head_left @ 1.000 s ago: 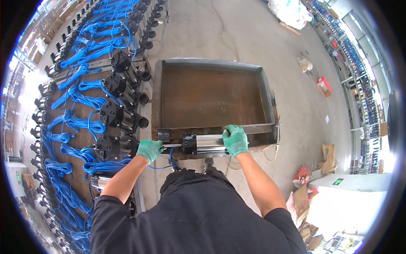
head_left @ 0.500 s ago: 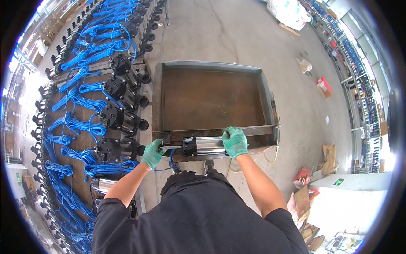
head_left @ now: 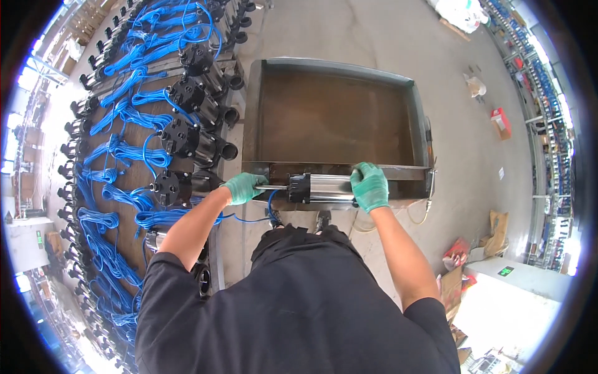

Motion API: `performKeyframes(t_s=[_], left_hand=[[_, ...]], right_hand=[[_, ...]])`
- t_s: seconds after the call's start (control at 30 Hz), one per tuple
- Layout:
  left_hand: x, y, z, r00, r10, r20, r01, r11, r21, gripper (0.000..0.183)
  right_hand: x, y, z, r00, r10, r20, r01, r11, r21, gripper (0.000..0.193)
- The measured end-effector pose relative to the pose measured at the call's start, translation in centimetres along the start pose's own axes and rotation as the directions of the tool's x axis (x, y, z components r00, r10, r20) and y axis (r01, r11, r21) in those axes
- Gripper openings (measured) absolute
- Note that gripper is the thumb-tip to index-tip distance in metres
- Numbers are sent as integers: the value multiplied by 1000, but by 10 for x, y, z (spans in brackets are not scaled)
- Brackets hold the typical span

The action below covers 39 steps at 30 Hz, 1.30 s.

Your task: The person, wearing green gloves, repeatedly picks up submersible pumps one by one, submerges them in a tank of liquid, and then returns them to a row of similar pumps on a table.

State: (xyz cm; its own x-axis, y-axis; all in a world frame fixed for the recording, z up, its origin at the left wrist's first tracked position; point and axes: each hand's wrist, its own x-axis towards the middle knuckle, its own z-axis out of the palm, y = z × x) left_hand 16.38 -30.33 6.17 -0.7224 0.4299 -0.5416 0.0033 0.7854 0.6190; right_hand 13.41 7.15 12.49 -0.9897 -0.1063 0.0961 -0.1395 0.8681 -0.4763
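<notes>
A shiny metal pump motor [head_left: 330,187] with a black end lies sideways in front of me, over the near ledge of a metal tank [head_left: 405,118]. In its green glove, my left hand [head_left: 243,188] is closed around the thin metal shaft [head_left: 272,187] at the motor's black end. My right hand [head_left: 370,186], gloved the same way, wraps over the other end of the cylinder, fingers on top. A blue cable [head_left: 270,202] hangs from near the black end and runs left. The underside of the motor is hidden.
To my left, a long bench carries rows of black-topped pumps [head_left: 190,142] and coiled blue cables [head_left: 138,153]. The tank holds brownish liquid. A pale hose [head_left: 427,215] hangs at its right corner. Farther right are a red box [head_left: 500,123], cardboard [head_left: 497,230] and shelving.
My view has shifted, so the tank and bench sit higher and farther right in it. Both hands keep their grip on the motor and its shaft.
</notes>
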Motion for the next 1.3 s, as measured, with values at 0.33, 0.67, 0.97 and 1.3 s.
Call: performKeyframes(t_s=[0.33, 0.67, 0.97, 1.3], left_hand=[[-10, -10, 38, 837, 163, -522, -45, 972, 232, 35], [-72, 30, 46, 666, -169, -727, 33, 980, -197, 67], [-66, 142, 54, 669, -192, -718, -249, 852, -460, 51], [-31, 252, 29, 613, -225, -757, -555, 559, -616, 39]], right_hand=[[-3, -7, -10, 992, 14, 126, -20, 999, 49, 19], [-94, 304, -29, 680, 602, -419, -659, 752, 10, 32], [-56, 177, -77, 726, 469, 502, -551, -38, 833, 14], [-74, -46, 2, 922, -314, 226, 92, 745, 661, 26]])
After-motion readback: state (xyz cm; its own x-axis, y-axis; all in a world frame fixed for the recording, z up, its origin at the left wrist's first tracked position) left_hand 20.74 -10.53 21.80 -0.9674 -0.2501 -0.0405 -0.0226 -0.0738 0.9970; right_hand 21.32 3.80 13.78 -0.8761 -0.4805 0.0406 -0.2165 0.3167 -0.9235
